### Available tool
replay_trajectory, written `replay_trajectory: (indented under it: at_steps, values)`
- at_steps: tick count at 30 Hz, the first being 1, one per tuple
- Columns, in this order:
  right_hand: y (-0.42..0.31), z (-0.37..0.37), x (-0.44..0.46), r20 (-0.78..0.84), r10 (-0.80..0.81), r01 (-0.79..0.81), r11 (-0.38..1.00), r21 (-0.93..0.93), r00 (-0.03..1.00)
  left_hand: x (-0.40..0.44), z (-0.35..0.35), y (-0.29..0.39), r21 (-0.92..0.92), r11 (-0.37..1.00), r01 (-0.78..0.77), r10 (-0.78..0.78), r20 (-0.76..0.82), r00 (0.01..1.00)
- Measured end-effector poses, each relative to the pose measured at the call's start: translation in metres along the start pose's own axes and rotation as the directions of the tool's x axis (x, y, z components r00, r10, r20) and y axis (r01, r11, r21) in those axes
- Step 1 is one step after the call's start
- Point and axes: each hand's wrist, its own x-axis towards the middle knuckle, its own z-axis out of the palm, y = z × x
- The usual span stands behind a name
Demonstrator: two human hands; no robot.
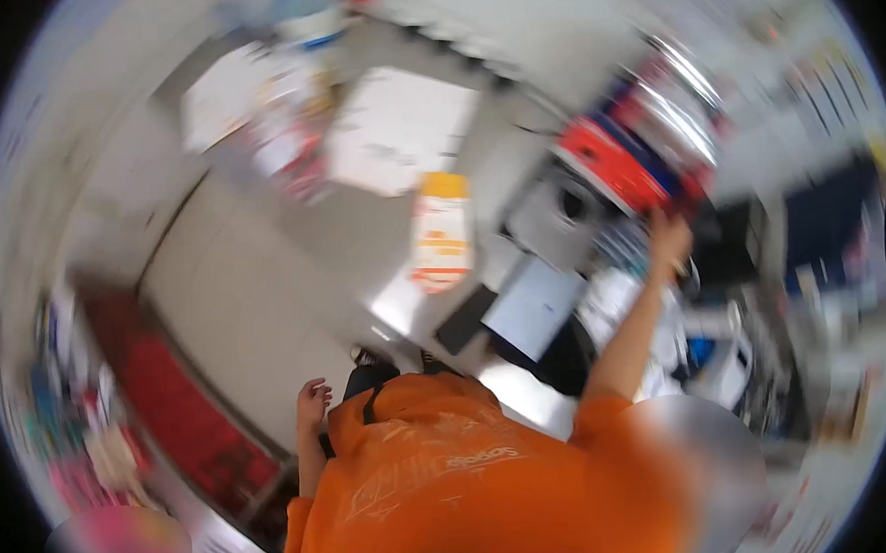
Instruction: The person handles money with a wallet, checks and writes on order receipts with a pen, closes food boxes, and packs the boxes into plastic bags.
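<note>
My right hand (670, 240) is stretched out to the right, its fingers closed on the lower corner of a red and blue package (617, 162). The package is smeared by motion, and shiny, clear-looking wrapping (671, 124) lies against it. Below the package is a grey box-like device (557, 213) with a dark round opening. My left hand (312, 401) hangs low beside my orange shirt, fingers loosely bent and apart, with nothing in it.
An orange and white carton (443, 231) and a white sheet (400, 129) lie on the grey counter. A light blue-grey flat case (535, 305) and white plastic bags (630, 317) are nearer me. At the left stands a red-topped bench (179, 400).
</note>
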Motion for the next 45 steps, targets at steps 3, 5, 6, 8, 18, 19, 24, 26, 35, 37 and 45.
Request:
replay_trajectory:
  at_steps: [3, 5, 6, 8, 18, 19, 24, 26, 35, 37, 45]
  values:
    - [0.014, 0.006, -0.023, -0.026, -0.194, 0.195, 0.981, 0.02, 0.981, -0.041, -0.029, -0.067, 0.043, 0.994, 0.096, -0.085, -0.205, 0.975]
    - [-0.074, -0.046, -0.073, -0.213, -0.365, 0.383, 0.923, 0.047, 0.906, -0.075, -0.031, -0.091, 0.227, 0.912, 0.34, -0.255, -0.334, 0.907]
    - [-0.067, -0.019, -0.058, -0.082, -0.218, 0.217, 0.976, -0.021, 0.973, -0.096, -0.034, -0.105, 0.327, 0.867, 0.376, -0.281, -0.302, 0.911]
    - [-0.168, 0.015, -0.102, -0.036, -0.308, 0.308, 0.921, 0.238, 0.951, -0.113, -0.04, -0.15, 0.603, 0.724, 0.334, -0.305, -0.155, 0.94]
    - [-0.592, 0.074, -0.566, 0.401, -0.67, 0.376, 0.192, 0.907, -0.625, -0.064, -0.172, -0.169, -0.253, 0.925, 0.285, -0.375, -0.736, 0.563]
    - [-0.602, 0.075, -0.593, 0.377, -0.618, 0.363, 0.156, 0.919, -0.69, -0.072, -0.198, -0.137, -0.292, 0.932, 0.216, -0.363, -0.774, 0.52]
    - [-0.652, 0.104, -0.679, 0.406, -0.38, 0.417, 0.057, 0.907, -0.831, -0.046, -0.271, -0.117, -0.474, 0.881, -0.008, -0.421, -0.79, 0.445]
    - [-0.687, 0.115, -0.698, 0.474, -0.285, 0.476, 0.067, 0.877, -0.833, -0.027, -0.293, -0.113, -0.408, 0.909, 0.089, -0.407, -0.815, 0.413]
    - [-0.947, 0.198, -0.808, 0.437, -0.436, 0.544, -0.154, 0.825, -0.787, 0.05, -0.492, -0.027, -0.272, 0.956, -0.11, -0.215, -0.904, 0.37]
    - [-1.007, 0.209, -0.872, 0.327, -0.428, 0.446, -0.214, 0.869, -0.843, 0.046, -0.557, 0.028, -0.296, 0.945, -0.138, -0.253, -0.931, 0.264]
    - [-1.108, 0.161, -1.092, 0.124, -0.246, 0.165, -0.152, 0.975, -0.961, 0.059, -0.702, 0.105, -0.223, 0.948, -0.227, -0.196, -0.971, 0.136]
